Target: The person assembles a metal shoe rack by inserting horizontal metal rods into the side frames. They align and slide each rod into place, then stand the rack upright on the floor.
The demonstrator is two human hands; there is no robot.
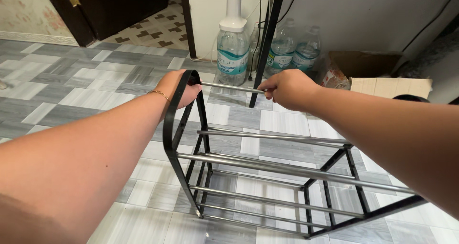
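Ahead, clear plastic water bottles point(233, 50) and a cardboard box point(377, 74) line the wall; both hands, left point(179, 88) and right point(287, 87), grip a thin steel rod point(229, 87) atop the black metal rack point(267, 177) on the tiled floor point(71, 88).

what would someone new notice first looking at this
A black metal rack with silver rods stands mid-frame on the grey tiled floor. The left hand grips its curved black end frame while the right hand pinches the top silver rod. Big water bottles line the far wall.

rack point(267, 177) on floor point(86, 86); bottles point(233, 50) behind, box point(382, 84) right
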